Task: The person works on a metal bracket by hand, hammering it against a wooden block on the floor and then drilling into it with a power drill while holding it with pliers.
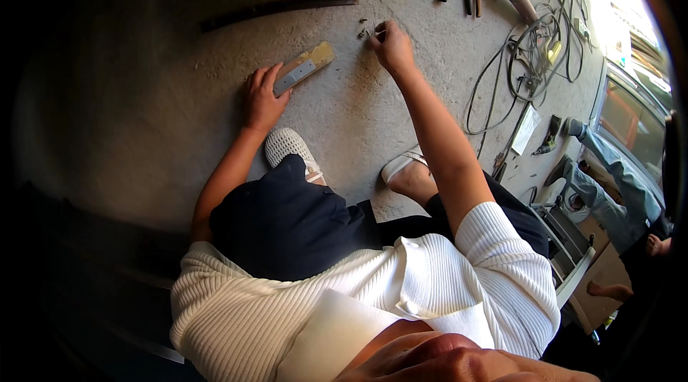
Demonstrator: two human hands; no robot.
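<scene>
The left forearm (228,160) reaches forward, the left hand (265,99) curled in a grip — the right forearm (428,106) stretches farther ahead, the right hand (394,47) low, fingers (380,26) folded inward, their closure unclear.

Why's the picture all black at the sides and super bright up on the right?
Head view: fisheye pictures often darken toward the rim, as at left and right here; head view, upper right: glare, likely daylight, washes detail out; head view, near the right hand: the bits are too small to make out.
</scene>
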